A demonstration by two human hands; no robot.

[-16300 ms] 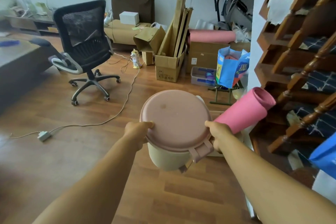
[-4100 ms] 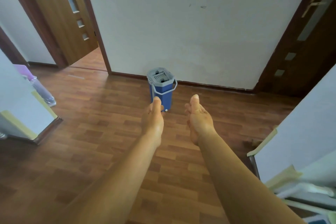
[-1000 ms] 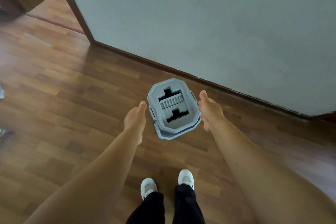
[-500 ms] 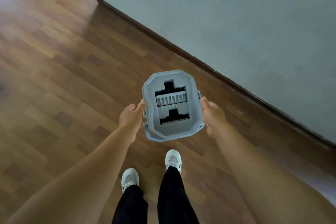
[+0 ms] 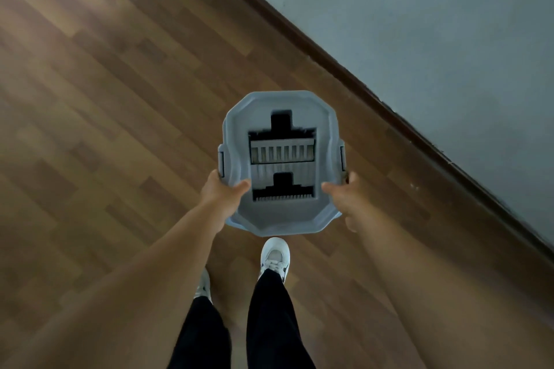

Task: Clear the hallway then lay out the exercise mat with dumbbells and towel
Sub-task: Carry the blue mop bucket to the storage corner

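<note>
A mop bucket (image 5: 281, 117) with a grey slotted wringer top is seen straight from above, held in front of me off the floor. My left hand (image 5: 220, 193) grips its left side, thumb lying on the top rim. My right hand (image 5: 344, 196) grips the right side the same way. The bucket's blue body is hidden under the grey top. No mat, dumbbells or towel are in view.
Brown wooden floor (image 5: 105, 99) spreads to the left and below. A pale wall (image 5: 434, 24) with a dark skirting board (image 5: 359, 81) runs diagonally at the upper right. My legs in black trousers and white shoes (image 5: 274, 257) stand under the bucket.
Both hands have closed on the bucket's sides, thumbs now over the rim, and the bucket has come up closer to the camera. The view has turned, so the wall runs more diagonally.
</note>
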